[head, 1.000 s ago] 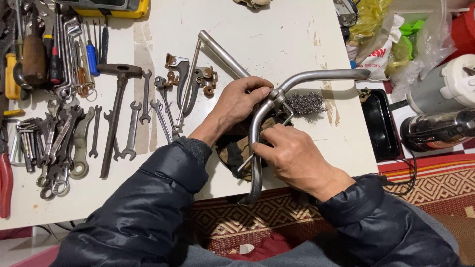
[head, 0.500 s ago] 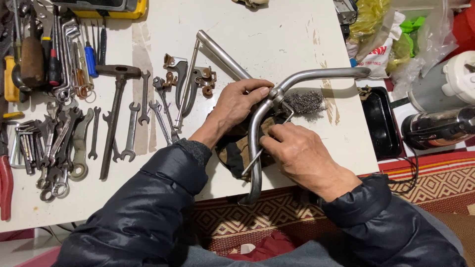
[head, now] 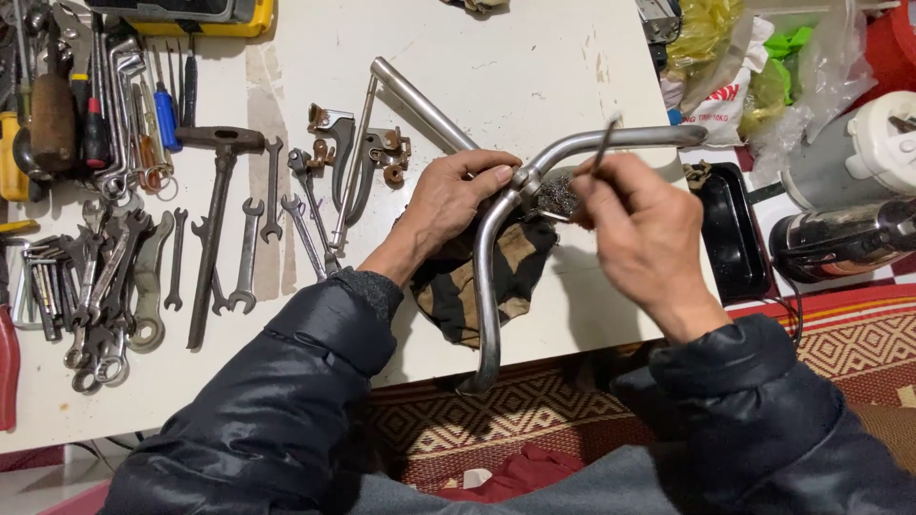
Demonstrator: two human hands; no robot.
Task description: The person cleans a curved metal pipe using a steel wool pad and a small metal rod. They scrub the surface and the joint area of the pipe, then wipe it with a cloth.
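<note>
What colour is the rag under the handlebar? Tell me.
The rag is black with tan patches, seen in the head view.

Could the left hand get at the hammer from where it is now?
Probably yes. The left hand rests on the bent metal handlebar, and only flat wrenches lie between it and the hammer; it would have to let go first.

Looks like a home repair workshop: white table (head: 534, 57) strewn with wrenches (head: 250, 250), hammer (head: 215, 224), screwdrivers (head: 164, 110); patterned rug (head: 859, 348) underneath.
</note>
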